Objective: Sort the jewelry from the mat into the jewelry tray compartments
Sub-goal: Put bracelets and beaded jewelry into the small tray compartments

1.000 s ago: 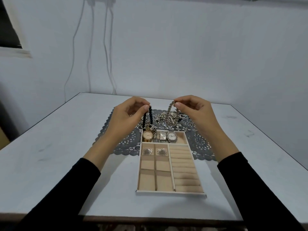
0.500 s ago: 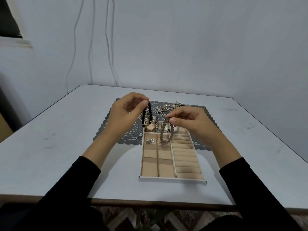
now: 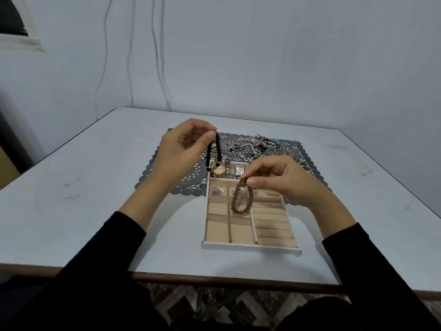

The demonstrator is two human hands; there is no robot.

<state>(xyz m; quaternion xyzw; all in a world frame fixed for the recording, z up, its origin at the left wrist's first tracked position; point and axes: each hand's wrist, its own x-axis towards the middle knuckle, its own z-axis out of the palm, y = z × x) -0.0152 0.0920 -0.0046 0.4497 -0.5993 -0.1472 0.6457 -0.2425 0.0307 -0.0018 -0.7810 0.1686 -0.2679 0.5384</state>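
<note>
One wide-angle view, worn on the person's head, looks forward and down across the tabletop (image 3: 83,187) from its near edge toward the far edge and the wall (image 3: 262,56). It is close: both sleeves (image 3: 100,259) enter from the bottom corners, and the jewelry tray (image 3: 250,246) lies mid-frame.

no readable text, watch dials (image 3: 219,172) too small to make out

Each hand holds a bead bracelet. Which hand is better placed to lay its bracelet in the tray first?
Probably the right hand: its brown bead bracelet hangs low over small compartments of the jewelry tray. The left hand pinches the black bead bracelet higher, near the watches.
</note>
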